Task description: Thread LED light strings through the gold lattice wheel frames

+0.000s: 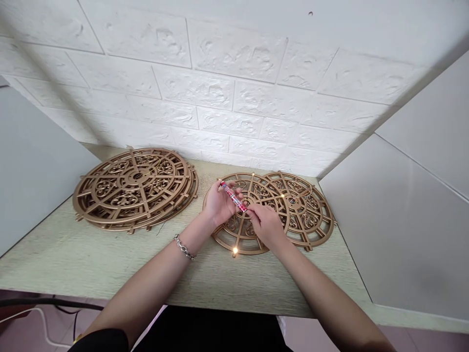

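My left hand [222, 205] is turned palm up, with a slim red printed tube [232, 196] lying across it between thumb and fingers. My right hand [266, 224] pinches the lower end of that tube; whatever else its fingertips hold is too small to make out. Beneath both hands lies a round gold openwork disc [236, 243] with scrolled patterns and spokes. Small bright points of light glow on its rim. A second gold disc [322, 234] lies partly under it on the right.
A stack of similar gold discs [135, 178] stands on the left of the pale wooden tabletop [91, 259]. A white brick-patterned wall [216, 93] rises behind. Grey panels [406, 220] bound the right side and the left. Cables [44, 313] hang below the front edge at left.
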A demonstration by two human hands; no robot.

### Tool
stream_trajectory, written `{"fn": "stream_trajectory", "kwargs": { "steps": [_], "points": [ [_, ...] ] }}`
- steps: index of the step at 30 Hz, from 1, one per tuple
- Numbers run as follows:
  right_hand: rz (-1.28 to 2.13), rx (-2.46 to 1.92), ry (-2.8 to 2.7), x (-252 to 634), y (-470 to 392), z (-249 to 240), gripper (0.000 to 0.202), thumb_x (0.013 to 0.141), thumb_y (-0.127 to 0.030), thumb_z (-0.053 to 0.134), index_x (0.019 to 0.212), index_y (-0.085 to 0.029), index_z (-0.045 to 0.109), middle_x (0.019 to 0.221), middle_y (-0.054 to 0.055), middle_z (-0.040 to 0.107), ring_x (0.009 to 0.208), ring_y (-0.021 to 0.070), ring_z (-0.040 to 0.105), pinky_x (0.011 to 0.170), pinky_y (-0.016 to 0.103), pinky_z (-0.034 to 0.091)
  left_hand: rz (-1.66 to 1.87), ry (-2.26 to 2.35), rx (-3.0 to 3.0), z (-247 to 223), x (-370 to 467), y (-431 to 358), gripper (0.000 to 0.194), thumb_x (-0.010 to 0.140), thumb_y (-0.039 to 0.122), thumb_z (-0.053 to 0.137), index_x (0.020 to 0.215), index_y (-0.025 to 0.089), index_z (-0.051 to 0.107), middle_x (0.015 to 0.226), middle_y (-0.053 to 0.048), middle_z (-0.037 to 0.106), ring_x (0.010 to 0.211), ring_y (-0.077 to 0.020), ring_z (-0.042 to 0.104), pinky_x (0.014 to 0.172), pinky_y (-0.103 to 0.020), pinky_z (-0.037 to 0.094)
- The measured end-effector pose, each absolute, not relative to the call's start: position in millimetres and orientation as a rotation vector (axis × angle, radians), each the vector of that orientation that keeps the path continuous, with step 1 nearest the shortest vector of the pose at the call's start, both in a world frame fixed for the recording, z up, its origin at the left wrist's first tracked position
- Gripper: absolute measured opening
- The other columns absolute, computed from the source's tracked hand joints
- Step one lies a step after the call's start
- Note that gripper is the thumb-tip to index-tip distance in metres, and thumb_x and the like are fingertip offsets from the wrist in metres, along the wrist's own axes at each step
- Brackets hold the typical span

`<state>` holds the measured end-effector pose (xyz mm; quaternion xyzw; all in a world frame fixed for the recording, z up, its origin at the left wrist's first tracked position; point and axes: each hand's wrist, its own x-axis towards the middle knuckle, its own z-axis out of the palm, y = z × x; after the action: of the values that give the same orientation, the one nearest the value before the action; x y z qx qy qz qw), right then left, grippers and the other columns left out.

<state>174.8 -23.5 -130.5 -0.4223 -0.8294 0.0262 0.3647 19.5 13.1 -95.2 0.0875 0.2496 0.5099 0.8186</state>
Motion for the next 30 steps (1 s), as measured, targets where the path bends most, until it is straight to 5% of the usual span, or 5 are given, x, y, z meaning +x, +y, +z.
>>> {"fn": "stream_trajectory", "kwargs": {
  "steps": [6,18,25,30],
  "points": [
    [0.111,-1.156,-2.092,181,-18,-127,0.024,0.093,-0.026,0.036,0.084,-0.020,0.057,0.079,0.004,0.066,0.067,0.0158,0.057,0.065,0.027,0.039,0.913,0.567,0.228,-98,17,14,0.050,0.086,0.052,0.022,0.078,0.015,0.054,0.072,-0.008,0.055,0.061,-0.0192,0.056,0.056,-0.039,0.050],
    [0.096,-1.087,-2.177,181,-17,-134,0.022,0.092,-0.025,0.040,0.082,-0.020,0.059,0.081,0.003,0.068,0.070,0.0152,0.060,0.070,0.028,0.040,0.771,0.502,0.261,-98,10,15,0.058,0.082,0.059,0.022,0.084,0.014,0.058,0.075,-0.010,0.057,0.066,-0.0223,0.056,0.059,-0.044,0.049],
    [0.025,-1.085,-2.205,179,-19,-136,0.019,0.091,-0.024,0.043,0.082,-0.021,0.059,0.080,0.000,0.069,0.066,0.0132,0.061,0.093,0.036,0.032,0.685,0.513,0.334,-98,3,19,0.057,0.081,0.056,0.023,0.088,0.013,0.059,0.076,-0.013,0.058,0.066,-0.0242,0.057,0.057,-0.041,0.048],
    [0.034,-1.106,-2.214,179,-19,-136,0.018,0.091,-0.024,0.042,0.082,-0.021,0.058,0.078,0.000,0.069,0.066,0.0128,0.060,0.094,0.036,0.030,0.683,0.496,0.324,-100,2,19,0.054,0.080,0.055,0.026,0.089,0.013,0.058,0.077,-0.013,0.059,0.067,-0.0248,0.057,0.060,-0.045,0.048]
  ]
}}
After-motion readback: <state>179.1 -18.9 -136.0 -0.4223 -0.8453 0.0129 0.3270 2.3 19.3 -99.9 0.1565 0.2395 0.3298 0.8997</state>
